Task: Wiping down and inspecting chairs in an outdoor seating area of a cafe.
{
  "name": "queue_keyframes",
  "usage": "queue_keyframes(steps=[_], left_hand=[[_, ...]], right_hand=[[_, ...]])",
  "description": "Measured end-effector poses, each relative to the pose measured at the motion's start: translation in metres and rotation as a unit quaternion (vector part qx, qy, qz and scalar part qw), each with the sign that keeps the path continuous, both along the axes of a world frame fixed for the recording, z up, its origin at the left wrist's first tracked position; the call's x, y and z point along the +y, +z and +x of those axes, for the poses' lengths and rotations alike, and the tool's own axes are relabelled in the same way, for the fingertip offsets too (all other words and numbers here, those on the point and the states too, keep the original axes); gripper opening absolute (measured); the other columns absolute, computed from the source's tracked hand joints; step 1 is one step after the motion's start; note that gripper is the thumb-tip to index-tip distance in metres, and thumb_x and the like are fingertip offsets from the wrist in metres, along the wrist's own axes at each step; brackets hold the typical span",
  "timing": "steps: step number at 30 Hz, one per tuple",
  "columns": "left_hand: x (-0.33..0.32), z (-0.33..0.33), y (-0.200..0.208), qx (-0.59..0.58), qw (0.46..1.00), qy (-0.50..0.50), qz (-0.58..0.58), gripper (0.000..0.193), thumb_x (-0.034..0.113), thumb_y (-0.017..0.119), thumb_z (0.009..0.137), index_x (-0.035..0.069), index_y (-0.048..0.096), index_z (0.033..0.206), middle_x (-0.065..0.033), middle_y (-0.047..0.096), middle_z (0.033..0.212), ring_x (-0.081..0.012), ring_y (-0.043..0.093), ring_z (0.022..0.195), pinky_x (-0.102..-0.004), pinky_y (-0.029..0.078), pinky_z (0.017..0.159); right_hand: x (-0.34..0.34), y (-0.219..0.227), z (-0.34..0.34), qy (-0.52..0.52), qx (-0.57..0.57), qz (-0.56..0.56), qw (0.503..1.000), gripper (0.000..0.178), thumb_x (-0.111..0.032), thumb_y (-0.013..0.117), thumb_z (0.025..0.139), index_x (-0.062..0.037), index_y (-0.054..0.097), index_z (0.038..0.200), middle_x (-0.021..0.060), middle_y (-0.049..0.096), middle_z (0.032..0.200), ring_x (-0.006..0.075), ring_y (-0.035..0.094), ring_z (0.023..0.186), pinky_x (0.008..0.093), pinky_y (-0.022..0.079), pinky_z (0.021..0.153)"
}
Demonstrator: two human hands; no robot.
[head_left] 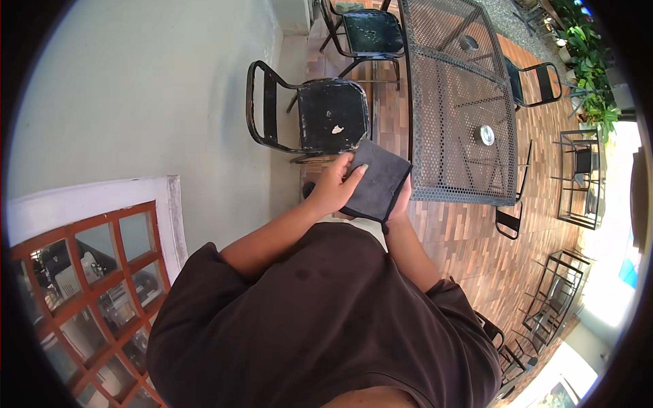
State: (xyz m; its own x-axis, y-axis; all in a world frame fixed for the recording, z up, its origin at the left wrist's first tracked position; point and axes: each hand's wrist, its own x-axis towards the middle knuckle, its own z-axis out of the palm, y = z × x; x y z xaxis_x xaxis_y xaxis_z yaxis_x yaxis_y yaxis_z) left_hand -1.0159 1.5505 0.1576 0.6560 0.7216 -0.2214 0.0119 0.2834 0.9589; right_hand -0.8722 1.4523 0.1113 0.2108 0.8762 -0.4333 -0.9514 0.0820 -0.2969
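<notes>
A dark grey folded cloth (378,178) with black edging is held in front of my chest, close to the near end of the mesh table. My left hand (333,185) grips its left side, the thumb lying flat on top and the other fingers partly hidden at the edge. Along the right edge, my right hand (401,202) supports the cloth from beneath, with most of its fingers hidden behind it. A small dark loop or corner hangs by my right wrist.
A worn black metal chair (333,112) stands just ahead on the left, with another chair (373,30) beyond it. The black perforated metal table (452,102) carries two round metal ashtrays, the nearer one (485,135) shiny. A pale wall (156,102) and red-framed window (92,285) flank my left.
</notes>
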Motion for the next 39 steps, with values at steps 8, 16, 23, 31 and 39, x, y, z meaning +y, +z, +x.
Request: queue_keyframes(steps=[8,16,23,31,39], left_hand=[[0.042,-0.024,-0.088,0.131,0.987,-0.001,0.092,0.026,0.023,0.070,0.095,0.000,0.061,0.101,-0.0116,0.067,0.079,-0.0163,0.063,0.066,-0.0299,0.049,0.063],[0.085,-0.028,-0.264,0.375,0.900,0.082,0.207,0.037,0.039,0.069,0.093,0.003,0.063,0.099,-0.0166,0.065,0.098,-0.0364,0.060,0.098,-0.0452,0.047,0.089],[0.176,0.006,-0.434,0.471,0.798,0.244,0.285,0.050,0.045,0.066,0.094,0.000,0.055,0.112,-0.0239,0.059,0.118,-0.0433,0.058,0.108,-0.0495,0.046,0.094],[0.229,0.029,-0.501,0.506,0.751,0.390,0.167,0.057,0.050,0.064,0.093,0.001,0.047,0.119,-0.0245,0.058,0.112,-0.0425,0.059,0.104,-0.0513,0.047,0.091],[0.229,0.043,-0.515,0.669,0.633,0.328,0.211,0.060,0.059,0.052,0.094,0.001,0.056,0.107,-0.0210,0.062,0.108,-0.0410,0.061,0.102,-0.0534,0.049,0.086]], right_hand=[[0.033,-0.032,-0.019,0.136,-0.018,-0.191,0.972,0.056,-0.048,0.054,0.100,-0.0015,0.055,0.132,0.0153,0.065,0.126,0.0307,0.065,0.114,0.0440,0.052,0.100],[0.087,-0.195,0.020,0.074,-0.119,-0.384,0.913,0.034,-0.022,0.060,0.101,-0.0003,0.059,0.127,0.0127,0.068,0.121,0.0260,0.067,0.106,0.0399,0.053,0.096],[0.208,-0.305,0.063,0.170,-0.888,-0.148,0.402,0.063,-0.023,0.069,0.089,-0.0036,0.046,0.145,0.0291,0.047,0.145,0.0463,0.044,0.136,0.0515,0.036,0.111],[0.200,-0.357,0.019,0.245,-0.845,-0.165,0.446,0.095,-0.054,0.069,0.086,-0.0052,0.029,0.157,0.0335,0.011,0.161,0.0541,0.007,0.150,0.0656,0.011,0.118],[0.266,-0.422,0.026,0.175,-0.843,-0.374,0.345,0.094,-0.054,0.054,0.094,0.0084,0.020,0.155,0.0388,0.009,0.159,0.0555,0.008,0.149,0.0632,0.009,0.119]])
